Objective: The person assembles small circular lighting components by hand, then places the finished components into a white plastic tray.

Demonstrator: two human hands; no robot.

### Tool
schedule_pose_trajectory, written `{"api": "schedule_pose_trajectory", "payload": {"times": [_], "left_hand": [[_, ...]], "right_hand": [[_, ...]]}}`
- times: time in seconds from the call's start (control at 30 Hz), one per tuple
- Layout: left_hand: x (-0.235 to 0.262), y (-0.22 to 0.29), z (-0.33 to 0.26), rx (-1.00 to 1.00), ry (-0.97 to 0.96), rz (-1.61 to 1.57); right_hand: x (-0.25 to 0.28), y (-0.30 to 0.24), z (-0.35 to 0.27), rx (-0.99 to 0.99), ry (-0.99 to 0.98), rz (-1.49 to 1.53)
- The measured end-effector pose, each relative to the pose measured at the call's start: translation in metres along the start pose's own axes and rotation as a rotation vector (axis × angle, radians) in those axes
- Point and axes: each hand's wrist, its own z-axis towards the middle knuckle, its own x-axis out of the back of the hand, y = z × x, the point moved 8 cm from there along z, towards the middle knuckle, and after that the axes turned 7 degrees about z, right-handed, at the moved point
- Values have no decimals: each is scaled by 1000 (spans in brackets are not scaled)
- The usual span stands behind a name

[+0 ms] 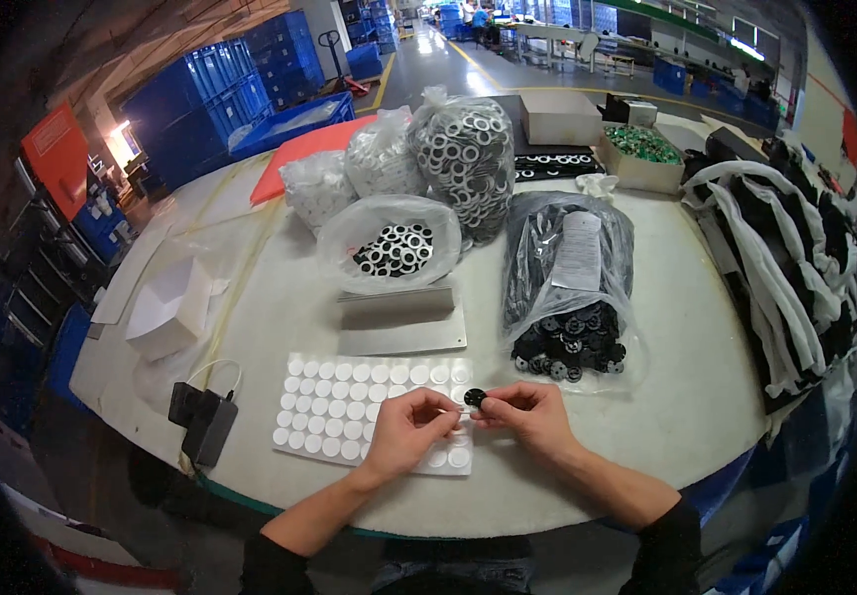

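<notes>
A small black round plastic part is pinched in the fingertips of my right hand. Right beside it, the thumb and forefinger of my left hand are pressed together, with a thin white edge showing at their tips; what it belongs to is too small to tell. Both hands are over the right side of a sheet of white round stickers, set out in rows. Beyond my right hand, several similar black parts spill from the mouth of a clear plastic bag.
A bent metal plate stands behind the sheet. Farther back are an open bag of black-and-white rings and a tall full bag. A white box and black adapter lie left; black-and-white strips pile up right.
</notes>
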Motion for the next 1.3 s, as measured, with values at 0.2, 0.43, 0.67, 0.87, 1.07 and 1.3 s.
{"api": "schedule_pose_trajectory", "payload": {"times": [0.2,0.43,0.67,0.87,1.07,1.3], "left_hand": [[-3,5,7,-93,73,27],[0,-2,4,-42,72,62],[-2,0,2,-54,80,55],[-2,12,-4,-123,107,99],[-10,5,0,-43,38,-94],[-9,13,-2,-186,32,252]], "right_hand": [[1,3,0,-3,-30,-87],[-14,-13,-11,101,-68,-313],[-11,-12,-10,168,-75,-389],[-13,-14,-10,126,-61,-320],[-11,-21,-11,294,-56,-476],[-22,-25,-15,368,-154,-735]]}}
